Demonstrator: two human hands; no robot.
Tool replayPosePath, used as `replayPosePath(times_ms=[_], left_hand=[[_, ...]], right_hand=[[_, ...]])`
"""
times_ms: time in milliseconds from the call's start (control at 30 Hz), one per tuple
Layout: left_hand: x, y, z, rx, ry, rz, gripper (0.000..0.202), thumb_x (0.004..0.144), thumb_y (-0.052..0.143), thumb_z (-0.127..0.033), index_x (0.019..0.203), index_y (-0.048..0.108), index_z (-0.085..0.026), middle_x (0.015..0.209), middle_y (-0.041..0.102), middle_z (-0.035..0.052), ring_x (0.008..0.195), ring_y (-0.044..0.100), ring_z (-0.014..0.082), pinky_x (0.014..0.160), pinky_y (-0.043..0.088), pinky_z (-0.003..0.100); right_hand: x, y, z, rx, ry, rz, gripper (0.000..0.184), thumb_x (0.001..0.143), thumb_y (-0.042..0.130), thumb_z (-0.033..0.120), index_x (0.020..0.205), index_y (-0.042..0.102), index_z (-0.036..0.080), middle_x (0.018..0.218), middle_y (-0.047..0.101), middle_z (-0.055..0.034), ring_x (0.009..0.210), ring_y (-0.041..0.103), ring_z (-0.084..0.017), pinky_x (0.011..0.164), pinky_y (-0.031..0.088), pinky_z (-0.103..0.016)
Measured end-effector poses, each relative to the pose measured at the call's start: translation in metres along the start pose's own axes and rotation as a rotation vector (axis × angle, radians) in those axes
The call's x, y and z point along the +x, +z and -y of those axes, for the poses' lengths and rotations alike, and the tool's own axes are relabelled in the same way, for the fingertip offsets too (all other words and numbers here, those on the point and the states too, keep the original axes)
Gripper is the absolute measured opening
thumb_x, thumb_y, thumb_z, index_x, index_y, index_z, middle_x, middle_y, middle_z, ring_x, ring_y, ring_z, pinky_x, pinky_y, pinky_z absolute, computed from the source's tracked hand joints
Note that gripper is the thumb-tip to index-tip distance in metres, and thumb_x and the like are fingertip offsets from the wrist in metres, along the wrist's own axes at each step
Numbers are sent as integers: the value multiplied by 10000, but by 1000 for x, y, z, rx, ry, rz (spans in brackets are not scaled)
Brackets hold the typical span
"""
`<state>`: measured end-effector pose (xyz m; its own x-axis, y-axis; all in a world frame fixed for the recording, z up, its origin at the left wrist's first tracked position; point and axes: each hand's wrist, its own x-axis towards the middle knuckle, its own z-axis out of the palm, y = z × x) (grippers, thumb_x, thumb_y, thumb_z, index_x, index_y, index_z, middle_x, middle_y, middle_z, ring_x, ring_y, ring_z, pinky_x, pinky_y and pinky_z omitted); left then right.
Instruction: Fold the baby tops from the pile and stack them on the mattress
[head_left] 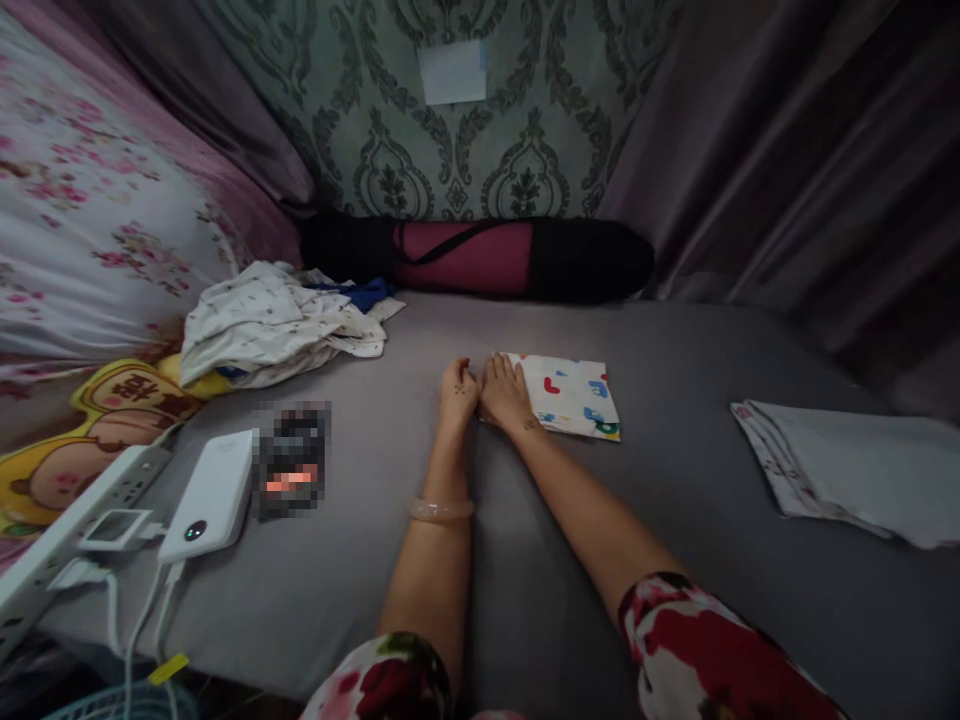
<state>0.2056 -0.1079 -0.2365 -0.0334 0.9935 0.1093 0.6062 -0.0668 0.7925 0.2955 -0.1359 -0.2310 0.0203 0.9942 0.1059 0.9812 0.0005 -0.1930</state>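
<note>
A small folded white cloth (574, 395) with coloured prints lies flat on the grey bed sheet (525, 560). My right hand (506, 392) rests flat on the cloth's left edge with the fingers stretched forward. My left hand (457, 388) sits right beside it on the sheet, just left of the cloth and touching my right hand. Its fingers are drawn together and nothing shows in them. A pale bangle (441, 510) circles my left wrist. Both arms come from floral sleeves at the bottom edge.
A heap of white printed clothes (277, 325) lies at the back left. A larger folded white cloth (847, 470) lies at the right. A white power bank (214, 495) and power strip (67, 520) sit at the left. A black and pink roll (480, 258) lines the wall.
</note>
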Motion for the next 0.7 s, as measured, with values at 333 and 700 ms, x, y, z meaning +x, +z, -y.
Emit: replayPosePath(times_ms=[333, 700], left_hand=[[-8, 8, -19, 20, 120, 34, 393, 913, 349, -159, 1230, 580, -142, 1219, 652, 119, 1146, 596, 208, 999, 462, 339], [-35, 41, -39, 508, 399, 282, 482, 983, 340, -333, 1407, 433, -123, 1502, 392, 130, 1424, 280, 276, 1171, 204, 465]], right_hand=[[3, -17, -28, 198, 4, 78, 563, 983, 189, 279, 1478, 294, 31, 1552, 286, -148, 1433, 238, -215, 1154, 191, -367], [-43, -25, -95, 4, 64, 39, 560, 974, 248, 331, 1504, 291, 155, 1578, 233, -101, 1448, 177, -267, 1159, 96, -503]])
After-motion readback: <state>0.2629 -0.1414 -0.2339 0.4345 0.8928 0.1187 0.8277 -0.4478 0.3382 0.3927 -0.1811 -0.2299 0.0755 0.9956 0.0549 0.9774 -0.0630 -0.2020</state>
